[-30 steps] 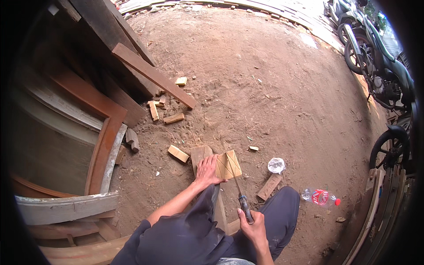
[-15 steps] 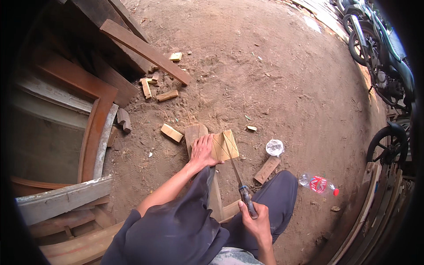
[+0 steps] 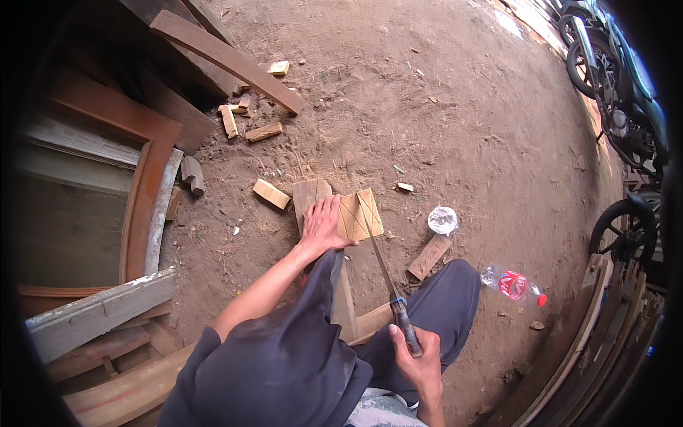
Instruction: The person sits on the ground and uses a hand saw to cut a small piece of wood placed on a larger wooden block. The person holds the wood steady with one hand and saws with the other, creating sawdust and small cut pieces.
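Observation:
In my right hand (image 3: 420, 359) is the dark, worn handle of a handsaw (image 3: 405, 326), fingers wrapped round it. Its narrow blade reaches up and left to a pale wooden block (image 3: 347, 222), lying along a cut line in its top face. Crossing lines are marked on that face. My left hand (image 3: 325, 226) presses down and grips the block's left side, with the fingers pointing away from me. A darker wooden piece (image 3: 311, 193) sits just beyond and left of that hand. Below the block, a pale timber (image 3: 344, 302) runs between my knees.
Several wood offcuts (image 3: 272, 193) lie on the dirt ground. Right of my knee are a clear plastic bottle (image 3: 514, 285), a brown wood piece (image 3: 430, 256) and a plastic cup (image 3: 442, 220). Framed panels (image 3: 153, 171) lean at left. Stacked boards (image 3: 583, 341) and motorcycles (image 3: 619, 107) line the right.
The saw has been drawn back toward me, so its handle is farther from the block. My left hand keeps its place on the block. The whole view has shifted slightly.

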`<state>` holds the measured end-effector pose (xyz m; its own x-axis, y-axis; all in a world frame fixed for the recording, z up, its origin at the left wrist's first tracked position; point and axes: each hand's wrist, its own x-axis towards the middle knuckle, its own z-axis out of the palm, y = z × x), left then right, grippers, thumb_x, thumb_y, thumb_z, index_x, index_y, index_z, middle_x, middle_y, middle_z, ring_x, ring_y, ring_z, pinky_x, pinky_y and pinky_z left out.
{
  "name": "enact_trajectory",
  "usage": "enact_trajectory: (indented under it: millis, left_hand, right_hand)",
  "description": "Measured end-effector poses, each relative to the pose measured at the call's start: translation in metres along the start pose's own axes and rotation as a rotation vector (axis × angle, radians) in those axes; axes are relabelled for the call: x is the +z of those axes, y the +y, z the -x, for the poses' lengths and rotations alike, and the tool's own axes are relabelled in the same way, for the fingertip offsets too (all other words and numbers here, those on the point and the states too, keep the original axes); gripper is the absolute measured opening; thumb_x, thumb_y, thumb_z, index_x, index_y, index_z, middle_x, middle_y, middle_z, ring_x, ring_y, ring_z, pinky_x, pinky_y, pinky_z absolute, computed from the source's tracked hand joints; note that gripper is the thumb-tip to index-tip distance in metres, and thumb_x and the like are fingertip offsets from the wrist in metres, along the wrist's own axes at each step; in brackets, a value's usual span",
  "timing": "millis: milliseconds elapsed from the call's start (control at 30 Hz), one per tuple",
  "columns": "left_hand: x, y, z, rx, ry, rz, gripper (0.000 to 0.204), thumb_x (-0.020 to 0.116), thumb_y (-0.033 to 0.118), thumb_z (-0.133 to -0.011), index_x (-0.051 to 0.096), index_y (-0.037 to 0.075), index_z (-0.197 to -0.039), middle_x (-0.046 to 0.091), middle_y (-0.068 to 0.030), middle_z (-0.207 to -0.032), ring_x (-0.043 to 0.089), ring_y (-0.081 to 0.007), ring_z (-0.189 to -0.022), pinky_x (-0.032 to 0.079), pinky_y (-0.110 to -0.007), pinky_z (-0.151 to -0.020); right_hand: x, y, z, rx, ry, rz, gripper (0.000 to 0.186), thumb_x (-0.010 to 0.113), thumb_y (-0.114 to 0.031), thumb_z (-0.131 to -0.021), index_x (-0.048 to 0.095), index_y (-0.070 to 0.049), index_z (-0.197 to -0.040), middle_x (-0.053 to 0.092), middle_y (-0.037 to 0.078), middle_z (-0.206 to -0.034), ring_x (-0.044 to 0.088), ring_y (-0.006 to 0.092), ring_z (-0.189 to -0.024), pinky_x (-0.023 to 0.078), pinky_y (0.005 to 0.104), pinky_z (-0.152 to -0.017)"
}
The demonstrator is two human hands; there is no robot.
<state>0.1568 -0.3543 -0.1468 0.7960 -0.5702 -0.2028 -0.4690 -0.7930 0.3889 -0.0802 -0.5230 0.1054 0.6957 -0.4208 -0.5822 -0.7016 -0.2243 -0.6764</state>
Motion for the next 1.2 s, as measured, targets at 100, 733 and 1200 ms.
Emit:
enact_trajectory:
  millis: [100, 733, 1200]
  left_hand:
    - [0.002, 0.001, 0.000, 0.006, 0.036, -0.004, 0.139, 0.094, 0.071, -0.050, 0.039, -0.003, -0.154, 0.052, -0.0189, -0.145, 0.049, -0.0368, -0.138, 0.036, -0.053, -0.119]
    - [0.003, -0.002, 0.000, 0.034, 0.070, 0.034, 0.138, 0.096, 0.069, -0.050, 0.039, -0.002, -0.154, 0.052, -0.0172, -0.146, 0.048, -0.0361, -0.138, 0.036, -0.053, -0.118]
    - [0.002, -0.001, 0.002, 0.041, 0.062, 0.042, 0.137, 0.096, 0.069, -0.051, 0.040, -0.001, -0.154, 0.052, -0.0172, -0.147, 0.048, -0.0363, -0.139, 0.036, -0.052, -0.119]
  right_hand:
    - [0.003, 0.002, -0.005, -0.021, 0.013, -0.017, 0.051, 0.076, -0.025, -0.099, 0.051, 0.001, -0.063, 0.036, 0.001, -0.053, 0.032, 0.0072, -0.054, 0.026, 0.0356, -0.048]
    - [0.024, 0.003, -0.029, -0.048, 0.008, 0.019, 0.050, 0.075, -0.026, -0.100, 0.053, 0.004, -0.065, 0.039, 0.008, -0.053, 0.032, 0.0115, -0.054, 0.030, 0.0391, -0.049]
    - [0.020, 0.001, -0.022, -0.071, 0.010, 0.011, 0.051, 0.075, -0.025, -0.099, 0.052, 0.003, -0.065, 0.034, 0.003, -0.054, 0.031, 0.0086, -0.054, 0.026, 0.0371, -0.048]
